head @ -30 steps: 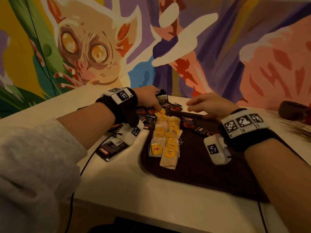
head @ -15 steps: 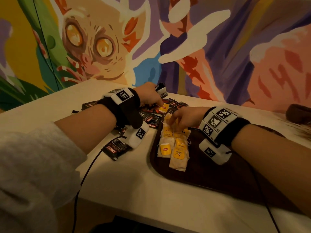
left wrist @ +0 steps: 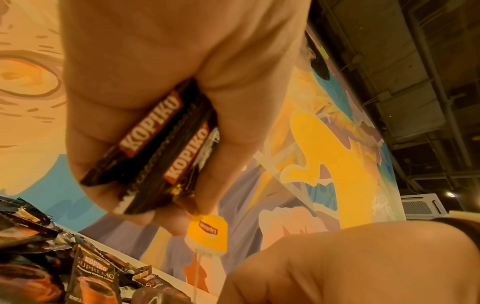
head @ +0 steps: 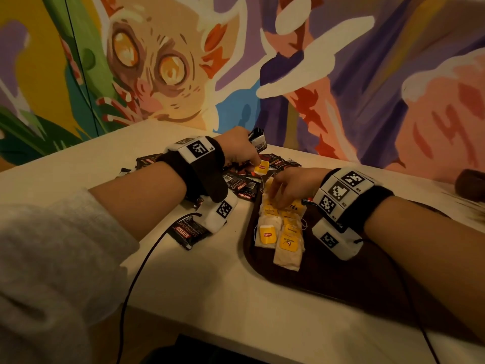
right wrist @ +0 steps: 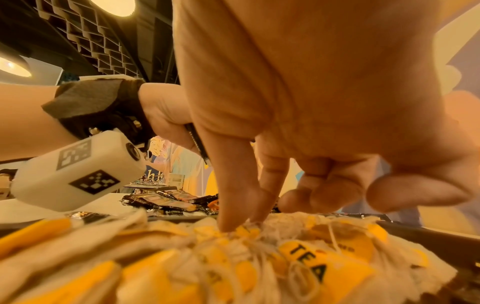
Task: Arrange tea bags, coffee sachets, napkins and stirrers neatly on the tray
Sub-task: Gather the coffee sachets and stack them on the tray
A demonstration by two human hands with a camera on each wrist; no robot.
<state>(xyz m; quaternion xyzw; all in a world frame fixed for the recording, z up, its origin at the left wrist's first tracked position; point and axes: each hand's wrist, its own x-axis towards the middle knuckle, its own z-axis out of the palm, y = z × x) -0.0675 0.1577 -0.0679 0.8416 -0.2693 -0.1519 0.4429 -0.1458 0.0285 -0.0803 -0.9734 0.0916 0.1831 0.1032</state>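
Observation:
A dark brown tray [head: 341, 279] carries a row of tea bags [head: 283, 232] with yellow tags along its left side. My left hand [head: 256, 164] hovers just beyond the tray's far left corner. It grips two black Kopiko coffee sachets [left wrist: 166, 148] in the palm and pinches a yellow Lipton tag [left wrist: 209, 232], whose string hangs down. My right hand [head: 275, 198] is on the far end of the row. Its thumb and forefinger tips [right wrist: 228, 216] meet on the top tea bag [right wrist: 306, 261], and the other fingers are curled.
Loose coffee sachets [head: 244, 182] lie heaped on the white table left of the tray, one more [head: 187, 232] nearer me. A black cable [head: 141, 271] runs off the front edge. A dark round object [head: 469, 183] sits far right. A painted wall stands close behind.
My right hand crossed from the tray's far right to the tea bag row and came down on it. My left hand stayed put, lifting the yellow tag slightly.

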